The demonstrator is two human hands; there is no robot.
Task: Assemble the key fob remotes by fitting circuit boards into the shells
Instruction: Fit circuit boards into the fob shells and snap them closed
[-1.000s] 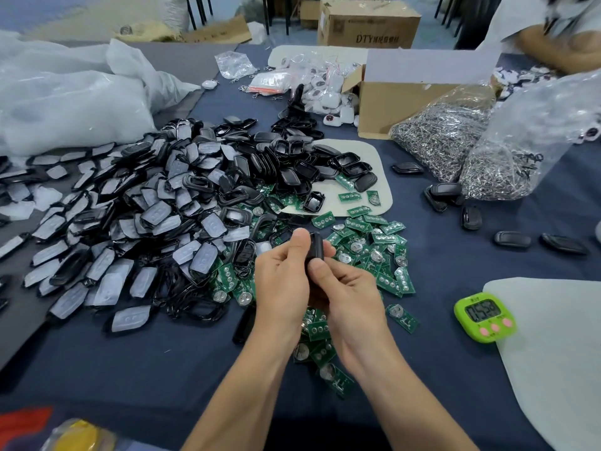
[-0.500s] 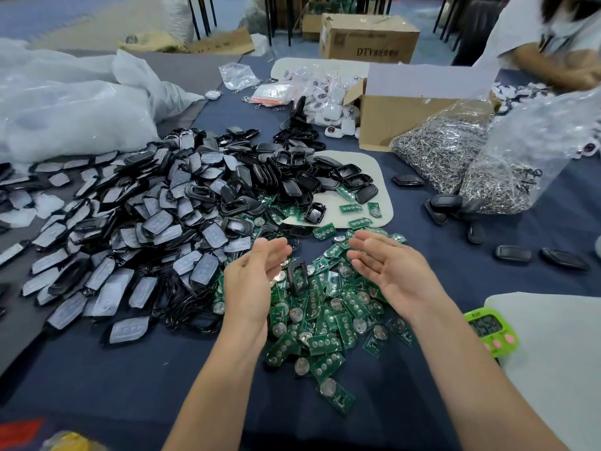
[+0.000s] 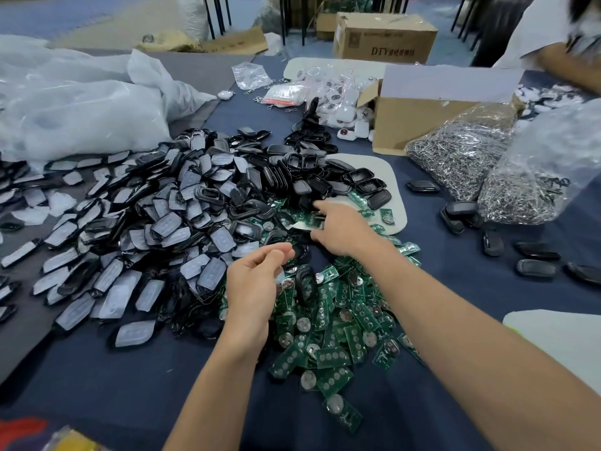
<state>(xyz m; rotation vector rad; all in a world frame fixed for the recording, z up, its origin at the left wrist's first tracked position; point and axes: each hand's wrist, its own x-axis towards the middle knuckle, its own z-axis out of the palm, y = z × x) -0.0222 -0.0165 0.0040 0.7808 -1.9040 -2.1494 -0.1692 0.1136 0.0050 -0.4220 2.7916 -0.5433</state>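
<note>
I see my right hand (image 3: 341, 230) stretched to frame centre, fingers spread over the black shells (image 3: 312, 187) — grip apart, clamped on nothing. My left hand (image 3: 257, 284) hovers lower, fingers loosely curled (whether pinching anything, I cannot tell) above green circuit boards (image 3: 328, 320) heaped on the bench (image 3: 107, 382).

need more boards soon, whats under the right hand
The right hand reaches over the far edge of the green circuit boards, where black shells spill onto a white mat. What its fingertips touch is hidden by the hand.
</note>
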